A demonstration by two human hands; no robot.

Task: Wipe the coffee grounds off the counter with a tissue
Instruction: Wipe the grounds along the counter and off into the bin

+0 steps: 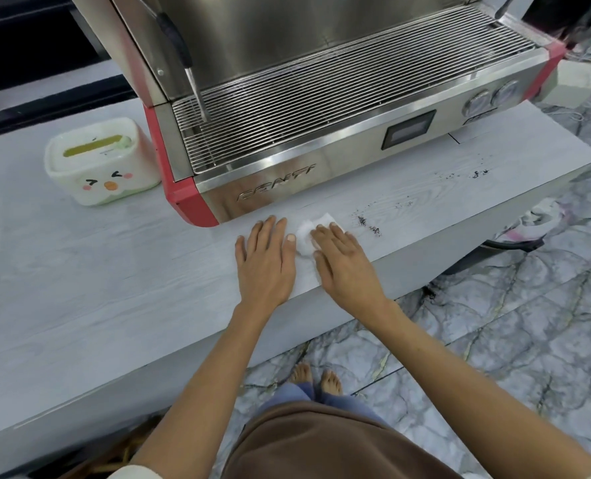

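Two hands lie flat on the worktop (79, 271) in front of the coffee machine (321, 133), both with fingers straight and spread, gripping nothing. The right hand (339, 261) presses down on a white tissue (313, 228), which likely keeps the thin paper spread against the surface so it can drag the grounds along rather than skate over them. The left hand (266, 261) rests bare on the worktop just beside it, its thumb at the tissue's edge, probably to steady the body or to hold the paper in place. The coffee grounds (370, 226) lie to the right of the tissue as dark specks, the nearest cluster close to the right hand, with more scattered farther along toward the worktop's far right end; none of them looks wiped yet, so the job seems to be at its start. A white tissue box (100, 167) with a cartoon face stands well apart to the left of the machine. Much of the tissue is hidden under the right palm, so its full size and fold cannot be told, nor whether grounds lie beneath it. The machine's upper part is cut off by the frame.
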